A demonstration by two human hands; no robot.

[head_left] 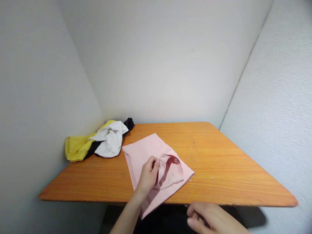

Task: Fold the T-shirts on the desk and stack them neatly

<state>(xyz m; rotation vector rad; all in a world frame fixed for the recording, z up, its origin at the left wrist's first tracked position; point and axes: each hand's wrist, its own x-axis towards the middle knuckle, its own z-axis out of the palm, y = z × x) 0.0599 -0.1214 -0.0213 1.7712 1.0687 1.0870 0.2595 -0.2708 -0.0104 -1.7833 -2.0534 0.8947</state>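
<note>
A pink cloth (143,146) lies folded flat on the table, one corner hanging over the front edge. On top of it sits a smaller pink flap or pouch (174,175) whose opening gapes, showing a darker pink inside. A small shiny round spot, perhaps a snap button (175,160), shows at that opening. My left hand (149,172) pinches the left edge of the pouch between thumb and fingers. Low in front of the table edge, my right hand (204,216) is loosely closed, apart from the cloth, with nothing visible in its curled fingers.
The wooden table (219,156) stands against walls at the back and left. At its back left corner lies a heap of cloths: a yellow one (76,148), a white one (110,141) and a black one (129,123). Its front edge runs close to me.
</note>
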